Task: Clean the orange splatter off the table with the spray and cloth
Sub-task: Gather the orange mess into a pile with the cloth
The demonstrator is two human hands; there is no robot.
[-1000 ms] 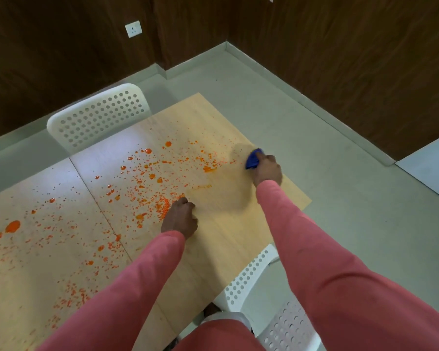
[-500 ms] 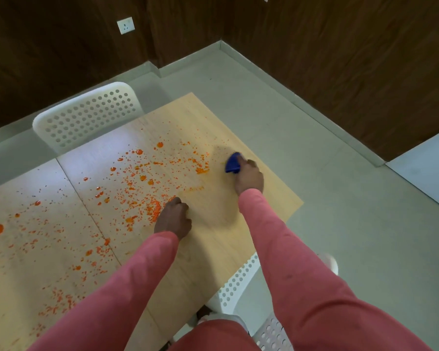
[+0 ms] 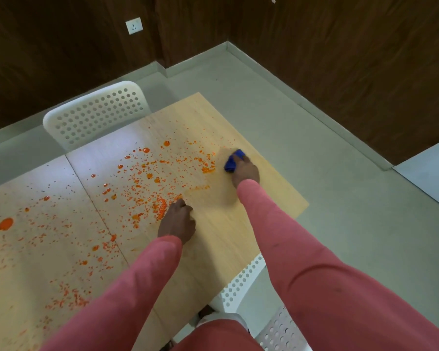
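The right hand (image 3: pixel 245 171) grips the blue cloth (image 3: pixel 233 162) against the desk (image 3: pixel 276 198), and the orange splatter (image 3: pixel 150 183) lies just to its left. The left hand (image 3: pixel 178 222) rests on the desk with fingers curled, holding nothing; the right is nearer the closest blot, so wiping leftward looks next

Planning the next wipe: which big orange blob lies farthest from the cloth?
The large orange blob at the table's far left edge; the others sit nearer the blue cloth.

You've got no readable text, labels, brands or nos. anywhere in view. Table (image 3: pixel 238 236), cloth (image 3: pixel 235 160), chair (image 3: pixel 96 115) and wall socket (image 3: pixel 134 25) all carry no legible print or signs.
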